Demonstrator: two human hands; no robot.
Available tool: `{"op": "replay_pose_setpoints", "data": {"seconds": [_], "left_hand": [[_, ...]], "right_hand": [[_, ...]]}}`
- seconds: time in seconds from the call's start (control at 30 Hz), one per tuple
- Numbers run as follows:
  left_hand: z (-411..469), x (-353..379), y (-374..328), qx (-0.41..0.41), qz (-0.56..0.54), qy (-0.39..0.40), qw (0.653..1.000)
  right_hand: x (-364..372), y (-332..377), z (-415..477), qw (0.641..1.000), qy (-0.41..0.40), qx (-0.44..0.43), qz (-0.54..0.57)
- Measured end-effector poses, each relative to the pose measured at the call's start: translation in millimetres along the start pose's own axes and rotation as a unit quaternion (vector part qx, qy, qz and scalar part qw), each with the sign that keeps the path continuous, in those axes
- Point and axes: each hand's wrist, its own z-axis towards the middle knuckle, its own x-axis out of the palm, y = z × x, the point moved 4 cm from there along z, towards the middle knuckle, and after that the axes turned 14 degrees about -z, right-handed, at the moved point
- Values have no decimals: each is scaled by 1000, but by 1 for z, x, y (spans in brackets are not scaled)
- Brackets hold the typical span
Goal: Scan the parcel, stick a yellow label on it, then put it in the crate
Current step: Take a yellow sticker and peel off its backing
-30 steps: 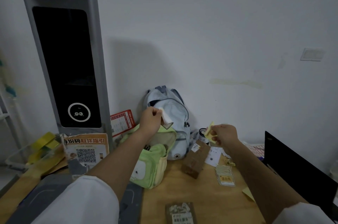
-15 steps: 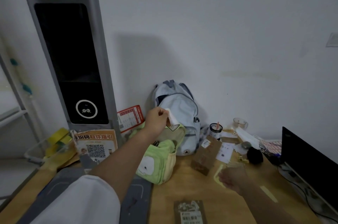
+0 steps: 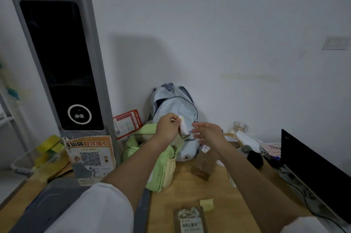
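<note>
The left hand (image 3: pixel 167 128) pinches the small parcel (image 3: pixel 183 128) by one edge, held above the table (image 3: pixel 190 192). The right hand (image 3: pixel 207 133), fingers spread, reaches beside it. Support the parcel's far edge so the yellow label (image 3: pixel 206 204) lands flat, then press firmly.

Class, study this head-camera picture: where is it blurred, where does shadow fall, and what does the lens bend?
Head view: the right hand is smeared by motion; the left hand is sharper, pinching a small white packet; the tall grey kiosk leans from wide-angle bending and casts a soft shadow on the white wall; lighting is dim.
</note>
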Motion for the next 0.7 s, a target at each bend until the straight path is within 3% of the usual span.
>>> {"op": "replay_pose_setpoints", "data": {"seconds": [0.13, 0.43, 0.7], "left_hand": [[-7, 15, -4, 16, -14, 38, 999], [-28, 29, 3, 30, 37, 170, 984], [-18, 17, -9, 48, 9, 139, 989]], "right_hand": [[11, 28, -15, 997, -11, -71, -11], [3, 31, -19, 992, -100, -77, -17], [-8, 44, -23, 986, -83, -125, -77]]}}
